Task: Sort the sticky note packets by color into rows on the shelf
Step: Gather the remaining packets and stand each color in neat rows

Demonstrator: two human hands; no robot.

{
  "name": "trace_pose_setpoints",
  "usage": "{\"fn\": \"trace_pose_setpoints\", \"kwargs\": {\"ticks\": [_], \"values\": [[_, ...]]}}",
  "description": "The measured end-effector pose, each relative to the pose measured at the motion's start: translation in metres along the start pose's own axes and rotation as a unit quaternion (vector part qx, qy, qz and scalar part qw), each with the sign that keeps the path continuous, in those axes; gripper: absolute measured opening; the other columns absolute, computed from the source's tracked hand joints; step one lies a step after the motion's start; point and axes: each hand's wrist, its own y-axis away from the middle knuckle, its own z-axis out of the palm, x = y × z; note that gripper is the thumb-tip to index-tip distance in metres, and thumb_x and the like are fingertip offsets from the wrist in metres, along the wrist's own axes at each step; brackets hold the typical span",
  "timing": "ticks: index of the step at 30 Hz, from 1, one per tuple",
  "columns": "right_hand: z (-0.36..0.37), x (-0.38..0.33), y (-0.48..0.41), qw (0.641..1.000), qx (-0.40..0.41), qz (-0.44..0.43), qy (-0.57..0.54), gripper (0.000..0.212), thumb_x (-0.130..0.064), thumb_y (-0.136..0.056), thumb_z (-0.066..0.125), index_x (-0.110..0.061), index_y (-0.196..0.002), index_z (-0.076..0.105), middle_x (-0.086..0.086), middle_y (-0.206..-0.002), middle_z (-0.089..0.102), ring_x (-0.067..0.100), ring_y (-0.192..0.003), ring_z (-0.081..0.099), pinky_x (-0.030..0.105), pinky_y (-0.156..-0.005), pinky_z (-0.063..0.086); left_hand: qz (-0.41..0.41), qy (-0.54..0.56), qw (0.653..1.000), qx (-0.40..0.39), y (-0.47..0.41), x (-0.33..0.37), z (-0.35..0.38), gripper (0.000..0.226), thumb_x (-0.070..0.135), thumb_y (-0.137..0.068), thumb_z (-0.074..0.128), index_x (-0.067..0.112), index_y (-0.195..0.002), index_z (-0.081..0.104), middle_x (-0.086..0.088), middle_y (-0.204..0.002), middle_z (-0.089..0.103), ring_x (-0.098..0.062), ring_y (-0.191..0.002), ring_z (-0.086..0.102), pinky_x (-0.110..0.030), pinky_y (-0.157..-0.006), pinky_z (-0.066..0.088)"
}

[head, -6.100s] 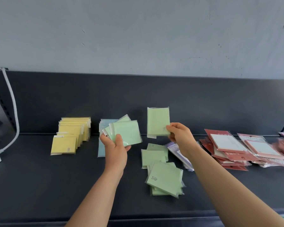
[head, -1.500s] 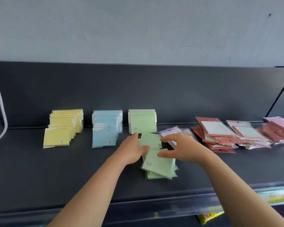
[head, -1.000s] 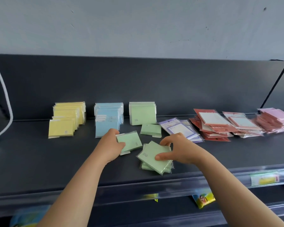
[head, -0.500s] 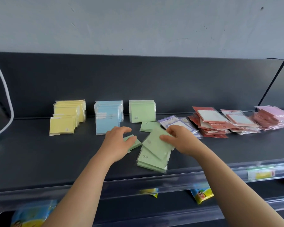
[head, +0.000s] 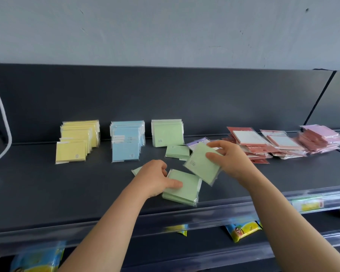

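Up on the dark shelf (head: pixel 47 183) the big risk, I'd say, is the front lip. The loose green stack (head: pixel 182 190) sits close to that edge, and a nudge from the left hand (head: pixel 153 178) could slide those slick sleeves right over it. Next come the standing rows at the back: the yellow row (head: pixel 77 142), blue row (head: pixel 127 142) and green row (head: pixel 167 134). Dropping a packet in too hard could tip the green ones forward (they look only loosely propped). The purple packets (head: pixel 197 143) also lie right behind the right hand (head: pixel 228 158), so a green one could end up mixed in with them.

Looks-wise, the stack is pale green squares in clear wrappers, slightly fanned. The lifted green packet (head: pixel 201 163) hangs tilted over the stack's right side, pinched between the right thumb and fingers. The left thumb lies flat on the stack with the fingers curled, and I can't tell if they grip anything. A small green pile (head: pixel 178 151) lies flat just in front of the green row, and a green corner (head: pixel 136 170) pokes out from under the left hand.
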Motion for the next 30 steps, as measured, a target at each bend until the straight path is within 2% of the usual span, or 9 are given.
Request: {"fn": "trace_pose_setpoints", "kwargs": {"ticks": [3, 6, 8, 11, 15, 18, 23, 27, 30], "values": [[-0.002, 0.005, 0.005, 1.000, -0.015, 0.026, -0.007, 0.017, -0.018, -0.088, 0.065, -0.013, -0.104, 0.065, 0.008, -0.098, 0.071, 0.024, -0.086, 0.069, 0.038, -0.068, 0.059, -0.015, -0.030, 0.999, -0.010, -0.001, 0.006, 0.005, 0.054, 0.043, -0.068, 0.084, 0.013, -0.108, 0.063, -0.003, -0.107, 0.067, -0.020, -0.096, 0.065, -0.039, -0.086, 0.054], [-0.004, 0.010, 0.010, 0.999, -0.024, 0.040, 0.006, 0.014, -0.022, -0.087, 0.067, -0.012, -0.097, 0.067, 0.004, -0.085, 0.071, 0.022, -0.073, 0.067, 0.034, -0.060, 0.058, -0.021, -0.011, 0.999, -0.025, -0.002, 0.006, 0.004, 0.045, 0.039, -0.071, 0.083, 0.013, -0.103, 0.065, -0.001, -0.099, 0.068, -0.019, -0.092, 0.065, -0.039, -0.087, 0.054], [-0.006, 0.012, 0.014, 0.998, -0.032, 0.049, 0.005, 0.017, -0.024, -0.087, 0.067, -0.010, -0.097, 0.067, 0.002, -0.073, 0.067, 0.016, -0.055, 0.056, 0.025, -0.048, 0.045, -0.014, 0.008, 1.000, -0.017, -0.001, 0.004, 0.004, 0.042, 0.037, -0.071, 0.084, 0.017, -0.100, 0.062, 0.004, -0.093, 0.064, -0.015, -0.089, 0.063, -0.037, -0.086, 0.053], [-0.006, 0.013, 0.018, 0.997, -0.049, 0.055, -0.008, 0.017, -0.025, -0.088, 0.068, -0.011, -0.097, 0.067, 0.004, -0.073, 0.065, 0.012, -0.051, 0.050, 0.020, -0.043, 0.039, -0.004, 0.039, 0.999, -0.004, -0.001, 0.002, 0.006, 0.039, 0.031, -0.072, 0.084, 0.015, -0.099, 0.061, 0.005, -0.091, 0.064, -0.013, -0.085, 0.063, -0.035, -0.082, 0.053], [-0.006, 0.013, 0.021, 0.994, -0.095, 0.049, -0.008, 0.020, -0.018, -0.088, 0.068, -0.014, -0.107, 0.063, 0.008, -0.088, 0.070, 0.012, -0.053, 0.056, 0.022, -0.049, 0.044, 0.008, 0.093, 0.995, 0.027, 0.000, -0.003, 0.005, 0.033, 0.022, -0.079, 0.078, 0.013, -0.103, 0.057, 0.003, -0.095, 0.063, -0.009, -0.082, 0.059, -0.023, -0.067, 0.047], [-0.001, 0.013, 0.021, 0.993, -0.108, 0.039, -0.003, 0.022, -0.012, -0.088, 0.067, -0.013, -0.109, 0.062, 0.010, -0.091, 0.071, 0.013, -0.057, 0.060, 0.023, -0.054, 0.050, 0.008, 0.155, 0.986, 0.054, 0.000, -0.005, 0.005, 0.020, 0.017, -0.090, 0.065, 0.015, -0.107, 0.053, 0.001, -0.104, 0.062, -0.010, -0.088, 0.058, -0.019, -0.068, 0.043], [0.017, 0.001, 0.020, 0.993, -0.105, 0.010, -0.054, 0.022, -0.009, -0.085, 0.071, -0.010, -0.105, 0.061, 0.012, -0.085, 0.068, 0.014, -0.056, 0.063, 0.023, -0.055, 0.054, -0.004, 0.341, 0.939, 0.035, 0.001, 0.001, 0.007, 0.017, 0.019, -0.098, 0.050, 0.018, -0.114, 0.049, -0.005, -0.111, 0.065, -0.020, -0.102, 0.062, -0.041, -0.094, 0.049], [0.029, -0.008, 0.016, 0.993, -0.094, 0.002, -0.075, 0.033, -0.012, -0.082, 0.074, -0.006, -0.110, 0.057, 0.011, -0.084, 0.064, 0.017, -0.059, 0.065, 0.026, -0.057, 0.054, 0.029, 0.311, 0.946, 0.089, 0.002, -0.001, 0.006, 0.025, 0.020, -0.095, 0.059, 0.017, -0.118, 0.051, 0.001, -0.111, 0.064, -0.015, -0.101, 0.062, -0.034, -0.088, 0.052], [0.022, -0.003, 0.015, 0.993, -0.096, -0.017, 0.072, 0.049, -0.026, -0.081, 0.076, -0.013, -0.123, 0.056, 0.002, -0.104, 0.064, 0.012, -0.080, 0.064, 0.023, -0.071, 0.053, 0.005, 0.321, 0.935, 0.150, 0.000, -0.014, -0.006, 0.020, 0.018, -0.098, 0.051, 0.019, -0.118, 0.048, 0.001, -0.112, 0.060, -0.017, -0.102, 0.059, -0.041, -0.089, 0.053]]}}
